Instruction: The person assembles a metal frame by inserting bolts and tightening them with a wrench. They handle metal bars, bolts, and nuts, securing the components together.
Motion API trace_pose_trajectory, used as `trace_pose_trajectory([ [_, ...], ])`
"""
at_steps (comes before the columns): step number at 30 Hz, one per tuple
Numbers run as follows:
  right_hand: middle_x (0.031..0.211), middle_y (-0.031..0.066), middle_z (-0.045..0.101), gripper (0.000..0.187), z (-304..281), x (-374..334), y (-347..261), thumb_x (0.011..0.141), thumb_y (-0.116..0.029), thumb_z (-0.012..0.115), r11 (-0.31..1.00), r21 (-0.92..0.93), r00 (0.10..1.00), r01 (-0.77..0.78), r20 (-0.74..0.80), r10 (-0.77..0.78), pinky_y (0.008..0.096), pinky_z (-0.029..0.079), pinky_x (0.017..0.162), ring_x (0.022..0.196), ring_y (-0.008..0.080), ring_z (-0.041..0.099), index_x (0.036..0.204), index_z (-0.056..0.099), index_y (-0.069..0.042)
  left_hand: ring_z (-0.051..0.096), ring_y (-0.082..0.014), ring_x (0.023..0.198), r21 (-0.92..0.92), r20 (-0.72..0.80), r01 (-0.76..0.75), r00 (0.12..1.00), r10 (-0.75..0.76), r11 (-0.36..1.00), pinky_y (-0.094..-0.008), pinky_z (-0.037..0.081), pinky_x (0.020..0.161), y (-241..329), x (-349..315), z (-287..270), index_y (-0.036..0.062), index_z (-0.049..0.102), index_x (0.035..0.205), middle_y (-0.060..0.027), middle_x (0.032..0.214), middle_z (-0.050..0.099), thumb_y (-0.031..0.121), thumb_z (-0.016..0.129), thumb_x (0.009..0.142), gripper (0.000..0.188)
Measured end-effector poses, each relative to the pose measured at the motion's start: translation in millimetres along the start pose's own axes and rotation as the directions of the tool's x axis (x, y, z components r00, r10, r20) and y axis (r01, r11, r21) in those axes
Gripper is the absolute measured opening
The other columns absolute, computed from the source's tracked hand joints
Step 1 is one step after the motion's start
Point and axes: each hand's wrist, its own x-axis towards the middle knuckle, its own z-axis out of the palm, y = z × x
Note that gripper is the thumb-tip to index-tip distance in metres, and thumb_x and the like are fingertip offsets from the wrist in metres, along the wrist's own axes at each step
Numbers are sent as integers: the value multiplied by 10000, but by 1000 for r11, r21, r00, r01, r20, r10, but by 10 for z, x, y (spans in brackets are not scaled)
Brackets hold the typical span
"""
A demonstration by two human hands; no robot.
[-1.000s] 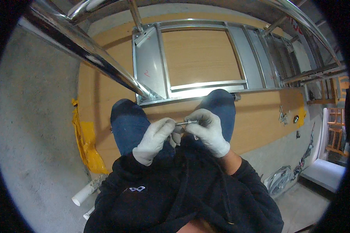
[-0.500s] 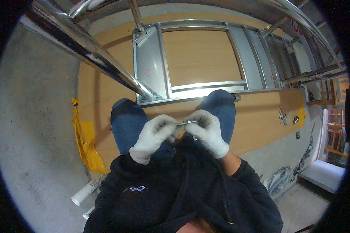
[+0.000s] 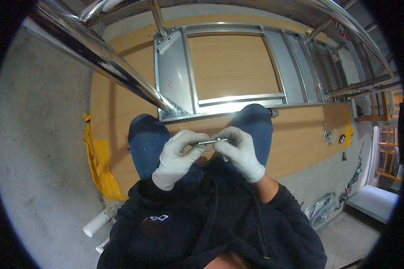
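Note:
Between my two white-gloved hands, over my lap, a thin silver bolt (image 3: pixel 207 142) lies almost level. My right hand (image 3: pixel 242 154) pinches its right end between thumb and fingers. At its left end are the thumb and fingertips of my left hand (image 3: pixel 175 159), closed about the shaft. A small shiny metal piece (image 3: pixel 225 158) shows under my right palm; its kind is too small to tell. Just beyond my knees lies a welded stainless steel frame (image 3: pixel 238 101) with tubular legs pointing up.
A thick chrome leg (image 3: pixel 121 67) slants in from the upper left. Brown board (image 3: pixel 300 134) covers the floor beneath the frame, with loose hardware (image 3: pixel 327 134) at its right. Yellow plastic (image 3: pixel 103 175) and a white pipe (image 3: pixel 94 224) lie to the left; coiled wire (image 3: pixel 322 208) lies lower right.
My left fingers have shifted and spread slightly around the bolt's left end, and more of the shaft shows. The right hand holds almost the same place.

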Motion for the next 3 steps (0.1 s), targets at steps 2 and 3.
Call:
trace_pose_trajectory([
  [2, 797, 43, 639, 229, -11, 8, 20, 809, -153, 701, 1000, 2, 1000, -25, 14, 25, 213, 444, 571, 654, 73, 554, 971, 632, -5, 599, -200, 884, 70, -24, -33, 999, 35, 997, -292, 465, 790, 53, 15, 3, 7, 614, 1095, -101, 978, 617, 110, 689, 819, 304],
  [3, 856, 61, 666, 271, -43, 0, 48, 813, -197, 706, 999, -48, 999, -25, 20, 26, 226, 477, 661, 757, 85, 579, 996, 644, -7, 596, -212, 919, 52, -25, 5, 1000, -3, 999, -298, 456, 832, 97, 26, 0, 21, 619, 1114, -105, 1011, 614, 92, 709, 795, 338],
])
